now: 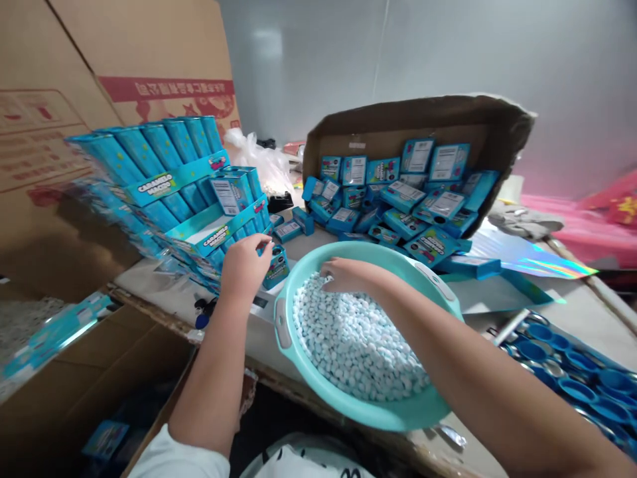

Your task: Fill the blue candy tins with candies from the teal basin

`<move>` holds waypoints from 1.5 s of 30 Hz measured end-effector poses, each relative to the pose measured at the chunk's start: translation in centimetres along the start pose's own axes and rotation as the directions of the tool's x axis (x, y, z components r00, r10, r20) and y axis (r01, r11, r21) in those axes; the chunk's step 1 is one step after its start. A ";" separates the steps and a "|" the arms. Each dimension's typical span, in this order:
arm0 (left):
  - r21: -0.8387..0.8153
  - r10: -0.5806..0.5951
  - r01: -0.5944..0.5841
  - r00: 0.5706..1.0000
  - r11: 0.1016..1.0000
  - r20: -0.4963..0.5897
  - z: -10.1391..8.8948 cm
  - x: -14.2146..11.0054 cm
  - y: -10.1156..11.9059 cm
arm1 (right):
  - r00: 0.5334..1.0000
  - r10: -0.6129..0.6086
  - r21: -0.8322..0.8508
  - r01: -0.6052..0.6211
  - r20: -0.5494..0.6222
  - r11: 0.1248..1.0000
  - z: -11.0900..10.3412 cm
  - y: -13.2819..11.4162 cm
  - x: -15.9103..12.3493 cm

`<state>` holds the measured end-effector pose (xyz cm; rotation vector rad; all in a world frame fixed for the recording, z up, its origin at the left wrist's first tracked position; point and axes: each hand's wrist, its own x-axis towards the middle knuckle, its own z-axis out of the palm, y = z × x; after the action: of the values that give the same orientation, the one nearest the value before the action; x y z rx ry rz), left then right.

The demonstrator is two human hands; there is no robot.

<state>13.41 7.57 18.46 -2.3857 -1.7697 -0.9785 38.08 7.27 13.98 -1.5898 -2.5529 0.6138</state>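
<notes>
My left hand [245,267] is closed round a small blue box [277,267] that stands on the table beside the basin. My right hand [348,275] reaches into the turquoise basin [398,413], fingers curled down into the heap of pale blue-white candies [354,340] at its far side. Whether those fingers hold candies is hidden. The basin sits tilted at the table's front edge.
A tipped cardboard carton [490,126] spills several small blue boxes [404,199] behind the basin. Blue display trays marked CARAMELO [169,182] are stacked at left. Blue round lids [572,368] lie at right. Open cardboard boxes [94,372] stand below left.
</notes>
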 end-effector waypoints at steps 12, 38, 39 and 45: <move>-0.004 0.132 -0.137 0.938 0.990 0.321 0.8 -3.3 4.9 | 0.959 0.041 -0.059 -0.026 0.281 0.998 -0.8 -0.4 0.7; -0.332 0.278 -0.067 0.711 0.941 0.646 4.1 -6.5 7.5 | 0.979 0.113 -0.052 -0.105 0.172 0.993 -1.0 1.8 0.5; -0.338 0.246 -0.035 0.756 0.940 0.606 3.9 -6.5 7.4 | 0.979 0.113 -0.052 -0.105 0.168 0.993 -1.0 1.8 0.5; -0.268 0.165 -0.017 0.824 0.963 0.542 3.1 -7.0 7.3 | 0.985 0.103 -0.050 -0.097 0.135 0.994 -1.2 2.0 0.2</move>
<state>20.09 0.10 15.06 -3.1457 -1.7239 -0.5390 39.97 8.61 14.30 -1.7587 -2.6122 0.7057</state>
